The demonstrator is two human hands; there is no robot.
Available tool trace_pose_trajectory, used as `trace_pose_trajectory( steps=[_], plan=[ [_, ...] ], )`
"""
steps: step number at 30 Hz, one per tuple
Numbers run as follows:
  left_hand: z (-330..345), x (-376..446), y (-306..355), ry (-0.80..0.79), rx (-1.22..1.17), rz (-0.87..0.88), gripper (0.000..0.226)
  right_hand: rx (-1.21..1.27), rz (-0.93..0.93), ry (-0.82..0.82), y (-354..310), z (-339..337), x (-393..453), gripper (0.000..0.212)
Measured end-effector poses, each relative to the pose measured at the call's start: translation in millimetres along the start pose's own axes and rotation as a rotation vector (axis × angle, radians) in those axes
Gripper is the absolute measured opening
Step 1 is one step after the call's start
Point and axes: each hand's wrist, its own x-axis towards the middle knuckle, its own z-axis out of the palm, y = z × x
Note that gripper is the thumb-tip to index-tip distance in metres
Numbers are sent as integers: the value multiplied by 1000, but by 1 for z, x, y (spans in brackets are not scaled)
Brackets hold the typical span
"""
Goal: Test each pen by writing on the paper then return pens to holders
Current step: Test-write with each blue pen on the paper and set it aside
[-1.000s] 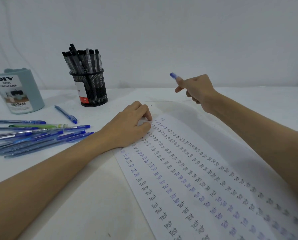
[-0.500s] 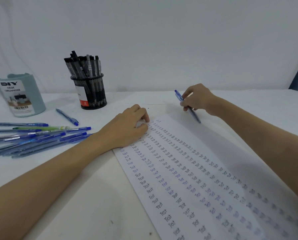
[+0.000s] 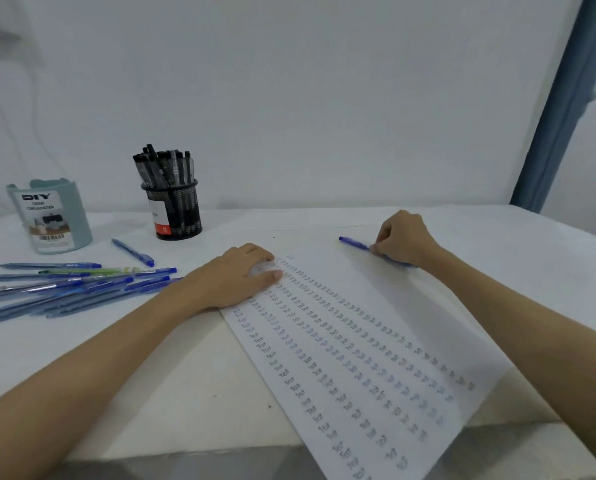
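- Two forearms are seen, entering from the lower left and the lower right of the frame and narrowing toward the middle.
- Both forearms are bare along their whole visible length; no sleeve or cuff is shown on either one.
- The left hand [image 3: 236,280], left of centre, is bare: no glove, ring or bracelet can be made out on it.
- The right hand [image 3: 402,239], right of centre, is likewise bare, and no watch or band is seen at the wrist.
- Nails are too small and blurred to be told in detail.
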Motion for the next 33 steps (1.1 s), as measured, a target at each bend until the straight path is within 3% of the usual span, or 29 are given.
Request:
trace_pose_trajectory(
  steps=[5,10,15,18,22,29,33],
  plan=[
    [-11,-29,0,85,-72,-11,57,88,-113,43,-30,-2,-5,18],
    [-21,-94,-18,186,-42,-9,37,166,-327,-80,-111,19,-15,15],
    [-33,-154,-55,238,-4,-101,58,178,-546,-290,-182,67,-44,16],
    [-36,-175,-67,274,-21,-107,59,86,-636,-333,-204,95,-56,22],
    [-34,-183,-71,279,-75,-158,33,86,-617,-281,-210,112,-59,19],
    [-35,-183,-73,268,-67,-147,34,257,-503,-361,-204,97,-56,7],
    [-36,-176,-69,287,-49,-124,41,647,-320,-411,-185,65,-45,7]
  ],
)
